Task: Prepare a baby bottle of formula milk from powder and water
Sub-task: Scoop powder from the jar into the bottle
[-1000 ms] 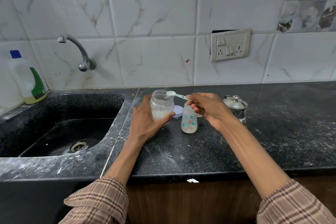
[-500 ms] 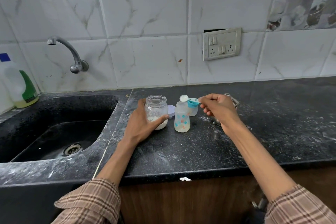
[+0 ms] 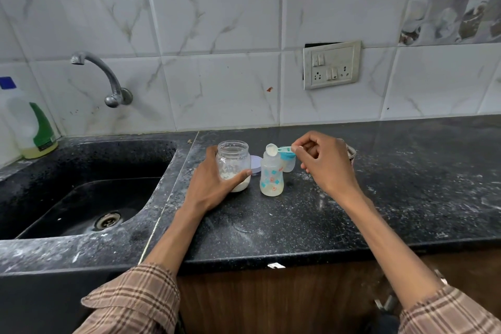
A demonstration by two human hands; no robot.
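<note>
The left hand has not shifted over the last second: it stays wrapped round the lower half of the powder jar, thumb across the near side and fingers behind, holding the open jar upright on the worktop, just right of the sink. A low layer of pale powder lies in the jar's bottom, and its lid rests flat behind it.

What has changed is the scoop. A second ago it hung over the jar's mouth; now it has travelled right and its bowl sits right at the open neck of the baby bottle, tipped toward the opening. I judge this to be the powder-loading step, with the scoop being emptied into the bottle (whether powder is falling at this instant is too small to tell). The bottle stands upright just right of the jar, with something pale at its base.

The right hand is raised above the worktop, right of the bottle, knuckles up, fingers curled in and pinching the scoop's handle at its end. Just behind the bottle stands its blue-ringed cap, still off.
</note>
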